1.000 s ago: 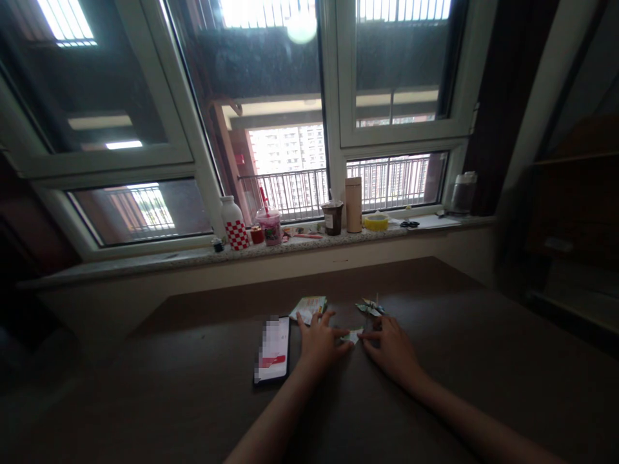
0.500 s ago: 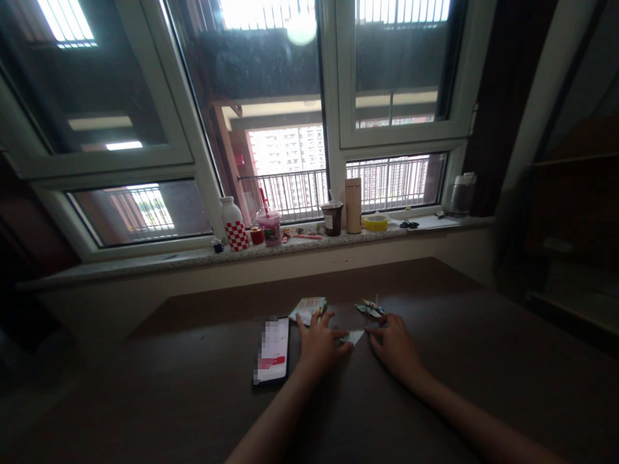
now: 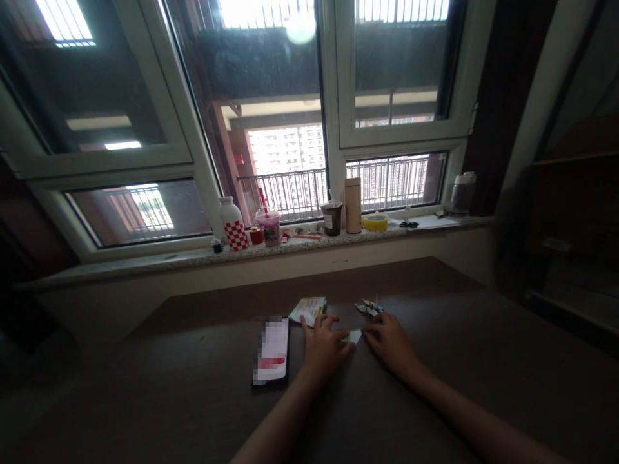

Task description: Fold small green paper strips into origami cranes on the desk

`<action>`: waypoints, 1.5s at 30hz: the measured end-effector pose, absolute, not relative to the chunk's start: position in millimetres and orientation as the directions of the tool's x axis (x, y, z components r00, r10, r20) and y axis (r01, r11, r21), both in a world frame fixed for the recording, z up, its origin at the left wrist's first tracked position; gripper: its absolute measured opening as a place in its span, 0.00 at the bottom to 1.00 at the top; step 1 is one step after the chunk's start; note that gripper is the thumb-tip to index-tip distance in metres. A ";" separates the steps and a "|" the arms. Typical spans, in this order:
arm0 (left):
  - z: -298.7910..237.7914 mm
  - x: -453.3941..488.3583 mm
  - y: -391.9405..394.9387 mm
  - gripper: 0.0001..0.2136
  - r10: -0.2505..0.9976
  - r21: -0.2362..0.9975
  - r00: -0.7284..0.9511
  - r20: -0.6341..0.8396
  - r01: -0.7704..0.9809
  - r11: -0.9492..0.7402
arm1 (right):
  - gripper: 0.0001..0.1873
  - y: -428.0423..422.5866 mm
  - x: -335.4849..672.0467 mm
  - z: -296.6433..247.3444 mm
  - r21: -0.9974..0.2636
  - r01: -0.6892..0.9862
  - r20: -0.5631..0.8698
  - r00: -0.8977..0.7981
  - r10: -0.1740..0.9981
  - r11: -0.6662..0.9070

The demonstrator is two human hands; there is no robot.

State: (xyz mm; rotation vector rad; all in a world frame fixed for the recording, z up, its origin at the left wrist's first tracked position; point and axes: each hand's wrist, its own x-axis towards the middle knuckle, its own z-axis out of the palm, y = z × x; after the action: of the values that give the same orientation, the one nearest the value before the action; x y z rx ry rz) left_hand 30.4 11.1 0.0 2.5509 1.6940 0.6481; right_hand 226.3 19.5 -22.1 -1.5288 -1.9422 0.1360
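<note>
A small folded piece of paper [image 3: 354,336], pale with green printing, lies on the dark table between my hands. My left hand [image 3: 325,346] has its thumb and index finger on the paper's left side, while its other fingers spread toward a larger folded paper packet [image 3: 308,310]. At the paper's right edge, my right hand [image 3: 391,341] pinches with thumb and index finger; the exact grip is hard to make out. Just beyond its knuckles sits a little pointed folded-paper piece [image 3: 370,307]. Left of my left hand lies a phone [image 3: 275,351], screen lit.
The windowsill [image 3: 193,259] behind the table [image 3: 159,361] carries a checkered bottle [image 3: 235,225], a pink drink cup [image 3: 269,227], a dark cup [image 3: 331,219], a tan flask [image 3: 353,206], yellow tape [image 3: 375,223], black scissors [image 3: 409,225] and a clear jar [image 3: 463,193].
My left hand has shifted slightly right and my right hand slightly left, so they are closer together over the small paper. The phone and the other papers stay put.
</note>
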 end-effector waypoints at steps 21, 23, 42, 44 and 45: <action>2.3 22.3 19.2 0.12 0.916 0.205 0.313 0.250 0.908 -0.366 | 0.09 27.2 220.6 -17.8 -0.417 0.887 0.326 -0.058 0.944 0.199; 2.8 22.6 18.7 0.12 0.918 0.207 0.310 0.245 0.909 -0.362 | 0.10 25.5 220.4 -18.1 -0.416 0.887 0.318 -0.064 0.946 0.200; 6.4 24.5 15.7 0.11 0.926 0.231 0.293 0.239 0.909 -0.347 | 0.24 14.0 216.7 -19.9 -0.425 0.880 0.317 -0.076 0.945 0.213; 7.9 24.7 15.3 0.11 0.932 0.238 0.290 0.219 0.910 -0.339 | 0.24 13.4 217.1 -21.0 -0.440 0.869 0.326 -0.082 0.942 0.227; 8.5 24.8 15.0 0.12 0.934 0.242 0.289 0.211 0.910 -0.337 | 0.24 13.8 217.9 -22.1 -0.451 0.861 0.329 -0.083 0.941 0.234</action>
State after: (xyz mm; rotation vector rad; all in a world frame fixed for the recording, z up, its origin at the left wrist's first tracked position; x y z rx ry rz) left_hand 24.8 15.0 8.5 2.4617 1.7640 0.4859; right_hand 217.9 13.8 -22.1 -1.6454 -1.9606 0.1875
